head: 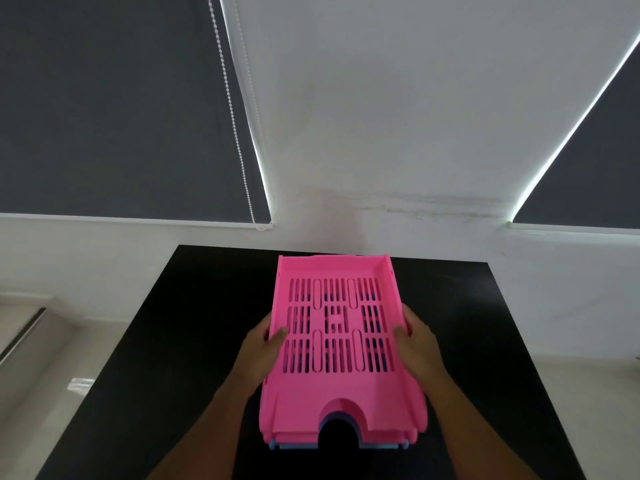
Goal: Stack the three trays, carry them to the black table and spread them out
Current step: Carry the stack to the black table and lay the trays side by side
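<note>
A pink slotted tray (341,393) tops a nested stack over the black table (485,341). Under its near edge, a blue tray (298,446) peeks out, and a darker layer shows in the front notch. My left hand (261,355) grips the stack's left side with the thumb over the rim. On the opposite side my right hand (417,344) holds the right rim the same way. Whether the stack rests on the table or hovers above it cannot be told.
The black table stands against a white wall (346,133) with dark roller blinds (121,116) on both sides and a bead cord hanging left. Pale floor (52,358) lies left of the table.
</note>
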A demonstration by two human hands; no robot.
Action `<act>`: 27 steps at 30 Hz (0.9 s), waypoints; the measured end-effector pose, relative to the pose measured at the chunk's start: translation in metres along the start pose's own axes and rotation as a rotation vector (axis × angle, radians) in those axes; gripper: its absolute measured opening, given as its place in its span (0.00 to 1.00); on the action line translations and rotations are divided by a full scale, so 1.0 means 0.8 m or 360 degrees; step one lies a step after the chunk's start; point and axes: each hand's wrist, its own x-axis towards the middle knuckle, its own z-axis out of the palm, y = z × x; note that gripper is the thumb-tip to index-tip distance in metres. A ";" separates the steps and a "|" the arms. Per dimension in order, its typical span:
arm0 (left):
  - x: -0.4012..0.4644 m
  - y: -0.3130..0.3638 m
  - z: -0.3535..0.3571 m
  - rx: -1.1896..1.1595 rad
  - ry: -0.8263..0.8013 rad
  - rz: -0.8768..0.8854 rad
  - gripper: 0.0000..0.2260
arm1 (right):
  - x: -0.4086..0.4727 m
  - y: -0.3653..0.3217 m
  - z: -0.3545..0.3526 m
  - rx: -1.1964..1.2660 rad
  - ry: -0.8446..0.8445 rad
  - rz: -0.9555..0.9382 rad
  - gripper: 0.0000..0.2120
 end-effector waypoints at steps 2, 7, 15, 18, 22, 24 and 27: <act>0.000 -0.001 -0.001 0.0048 0.0020 0.0001 0.12 | -0.002 0.003 0.008 -0.0041 0.0035 0.0005 0.13; 0.000 -0.001 0.000 0.0136 0.0051 0.0035 0.10 | -0.002 0.010 0.011 -0.0147 0.0078 0.0049 0.11; 0.008 0.020 0.009 0.0254 0.0153 0.0129 0.10 | 0.002 0.004 0.003 -0.0236 0.0151 0.0059 0.10; 0.013 0.042 0.021 0.0230 0.0136 0.0215 0.11 | 0.001 -0.004 -0.019 -0.0150 0.0202 0.0039 0.11; 0.020 0.070 0.058 0.0244 0.0106 0.0292 0.12 | 0.004 -0.007 -0.070 -0.0092 0.0286 -0.0024 0.10; 0.022 0.079 0.087 0.0290 0.0067 0.0318 0.12 | 0.006 0.001 -0.100 -0.0121 0.0315 -0.0031 0.10; 0.028 0.085 0.141 0.0316 0.0071 0.0315 0.13 | 0.012 0.027 -0.152 -0.0158 0.0317 -0.0016 0.10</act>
